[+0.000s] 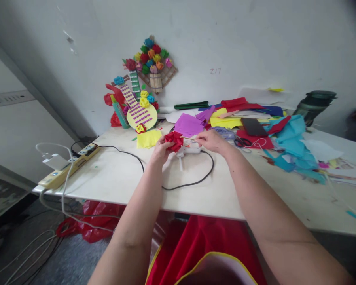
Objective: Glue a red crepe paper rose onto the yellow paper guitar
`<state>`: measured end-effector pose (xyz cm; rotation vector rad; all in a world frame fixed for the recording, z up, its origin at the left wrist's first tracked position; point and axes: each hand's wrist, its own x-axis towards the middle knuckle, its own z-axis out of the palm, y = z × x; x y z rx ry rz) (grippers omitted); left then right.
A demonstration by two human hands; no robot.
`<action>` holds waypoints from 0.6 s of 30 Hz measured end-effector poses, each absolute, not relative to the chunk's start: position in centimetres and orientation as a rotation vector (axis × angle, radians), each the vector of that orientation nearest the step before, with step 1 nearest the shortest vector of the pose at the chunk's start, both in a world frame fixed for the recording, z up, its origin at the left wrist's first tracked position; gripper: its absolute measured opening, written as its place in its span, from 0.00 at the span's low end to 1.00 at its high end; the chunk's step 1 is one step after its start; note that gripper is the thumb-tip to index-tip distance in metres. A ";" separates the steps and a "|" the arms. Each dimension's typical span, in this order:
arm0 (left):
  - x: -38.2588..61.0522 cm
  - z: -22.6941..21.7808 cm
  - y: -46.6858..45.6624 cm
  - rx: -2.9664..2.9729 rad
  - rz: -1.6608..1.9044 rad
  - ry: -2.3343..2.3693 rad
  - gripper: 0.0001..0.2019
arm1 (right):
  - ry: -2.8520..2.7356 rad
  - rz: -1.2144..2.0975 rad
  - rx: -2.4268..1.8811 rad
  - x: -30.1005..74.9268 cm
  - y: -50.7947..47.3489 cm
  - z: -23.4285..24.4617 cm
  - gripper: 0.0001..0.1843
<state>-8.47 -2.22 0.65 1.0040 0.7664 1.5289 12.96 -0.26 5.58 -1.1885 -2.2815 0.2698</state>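
A red paper flower [174, 141] is pinched in my left hand [162, 150], its crinkled petals facing up. From the flower a thin stick [189, 138] runs right to my right hand [209, 141], whose fingertips are closed on its end. Just below, on the white table, lies a white glue gun [191, 149] with a black cord; the hands partly cover it. Left of the flower rests a yellow paper sheet [148, 139]. Purple paper [190, 124] lies behind my hands.
Scissors [242, 142], a dark flat case [254, 127] and heaped coloured paper [293, 138] cover the right side. A dark bottle [314, 106] stands behind. Guitar-shaped paper craft [141, 118] leans at the wall. A power strip [69, 166] sits at the left edge; the black cord [192, 184] loops across the front.
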 end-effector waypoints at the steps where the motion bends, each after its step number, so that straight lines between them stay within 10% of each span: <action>1: -8.4 0.7 -2.3 0.996 1.526 0.768 0.19 | -2.281 0.265 -1.188 13.0 -0.2 5.5 0.10; 18: -8.6 0.1 -1.3 0.985 1.661 0.808 0.19 | -2.295 0.161 -1.169 12.6 0.0 5.1 0.12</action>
